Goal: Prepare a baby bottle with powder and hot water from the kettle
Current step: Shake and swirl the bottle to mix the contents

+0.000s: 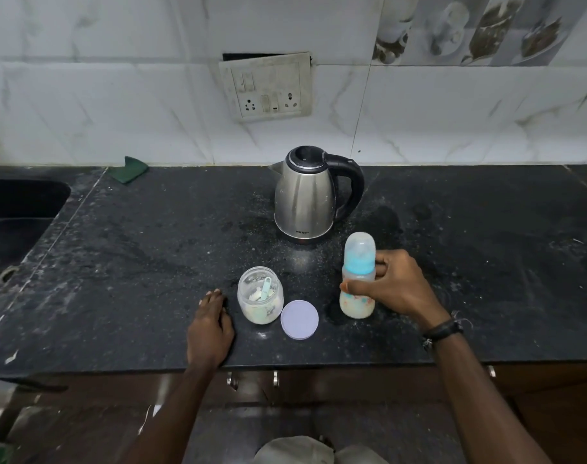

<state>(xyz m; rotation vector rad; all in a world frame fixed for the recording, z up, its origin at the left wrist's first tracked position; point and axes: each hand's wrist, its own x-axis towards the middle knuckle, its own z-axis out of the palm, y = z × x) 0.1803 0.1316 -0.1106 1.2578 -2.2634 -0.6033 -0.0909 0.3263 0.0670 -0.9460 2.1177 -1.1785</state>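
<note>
Our right hand (390, 287) grips the capped baby bottle (358, 277), which stands on the surface (151, 262) in front of the kettle (307, 192) and already holds milky liquid. Our left hand (211, 324) rests flat and empty beside the open powder jar (260, 295). We judge only re-lidding remains; its lid (299, 319) lies alongside.

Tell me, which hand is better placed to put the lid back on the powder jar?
Probably the left hand: it rests free on the counter beside the open jar, lid nearby. The right hand is wrapped around the bottle.
</note>
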